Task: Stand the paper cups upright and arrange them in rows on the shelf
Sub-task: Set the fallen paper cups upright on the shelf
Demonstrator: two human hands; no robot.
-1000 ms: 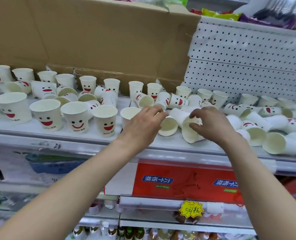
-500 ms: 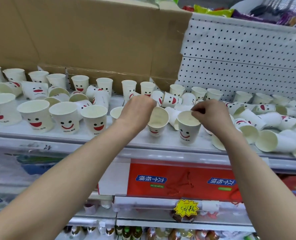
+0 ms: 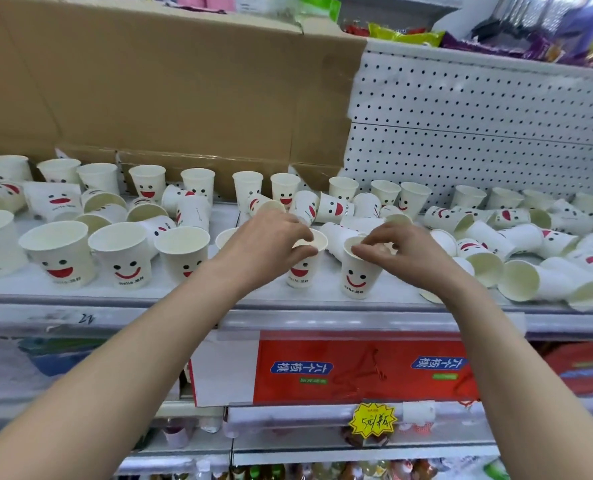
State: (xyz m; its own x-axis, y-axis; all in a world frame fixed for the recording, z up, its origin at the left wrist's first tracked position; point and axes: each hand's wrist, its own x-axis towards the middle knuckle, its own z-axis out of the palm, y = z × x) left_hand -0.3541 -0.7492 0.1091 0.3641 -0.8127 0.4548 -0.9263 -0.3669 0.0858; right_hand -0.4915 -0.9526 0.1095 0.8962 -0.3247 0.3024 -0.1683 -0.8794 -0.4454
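Two cups down and upright now — a second ago they lay on their sides. My left hand point(image 3: 271, 244) pinches the rim of the left cup point(image 3: 302, 268), my right hand point(image 3: 392, 247) the right cup point(image 3: 357, 275), both at the shelf point(image 3: 323, 303) front, extending the front row point(image 3: 122, 261). The toppled pile point(image 3: 530, 244) to the right waits.

Shop: stocked shelves point(image 3: 288, 303), price tag point(image 3: 372, 423)
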